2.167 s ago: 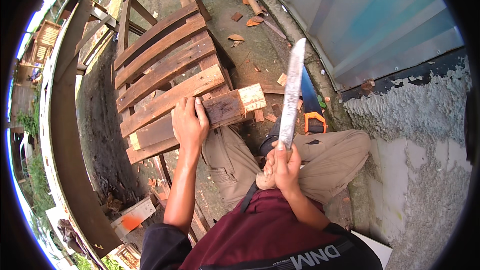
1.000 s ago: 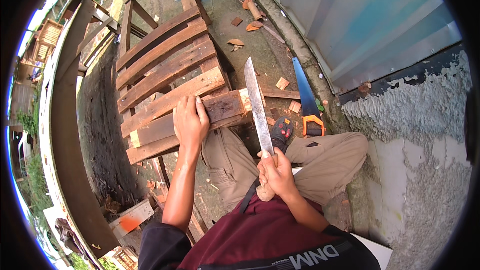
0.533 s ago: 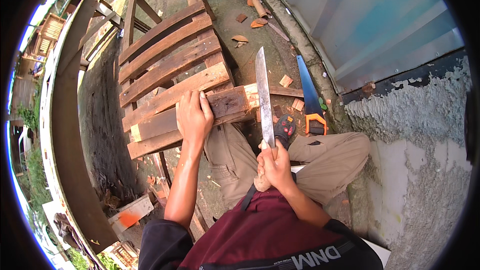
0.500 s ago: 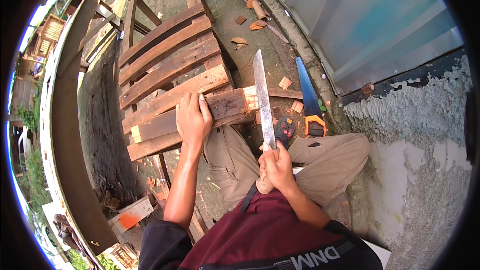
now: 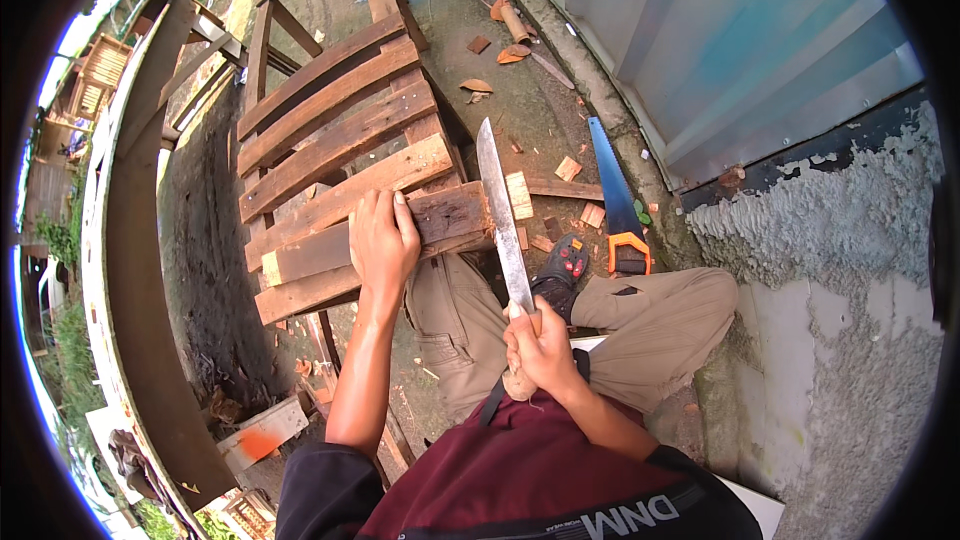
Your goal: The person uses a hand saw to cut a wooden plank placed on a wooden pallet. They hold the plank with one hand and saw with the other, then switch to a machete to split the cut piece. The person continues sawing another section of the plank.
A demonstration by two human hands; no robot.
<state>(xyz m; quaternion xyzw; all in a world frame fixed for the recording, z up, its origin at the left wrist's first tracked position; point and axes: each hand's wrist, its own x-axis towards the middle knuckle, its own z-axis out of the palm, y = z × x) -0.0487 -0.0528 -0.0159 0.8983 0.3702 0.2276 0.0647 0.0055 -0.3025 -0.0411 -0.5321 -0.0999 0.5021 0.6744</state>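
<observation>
Two hands busy, left hand [image 5: 383,240] fingers flat on wood block [image 5: 450,217], right hand [image 5: 540,348] fingers clamped round machete [image 5: 503,220]

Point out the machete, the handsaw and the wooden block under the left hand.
machete [image 5: 500,215], head view, middle of the blade.
handsaw [image 5: 610,185], head view, middle of the blue blade.
wooden block [image 5: 455,215], head view, top face right of the fingers.

Outdoor yard used as rough woodworking spot. Bare dirt ground [image 5: 520,110] littered with wood offcuts [image 5: 568,168]; weathered slatted pallet [image 5: 330,140]; orange-handled handsaw [image 5: 615,195] lying on ground; corrugated metal wall [image 5: 740,40] over rough concrete base [image 5: 830,270]; grass and wooden structures at far edge.
</observation>
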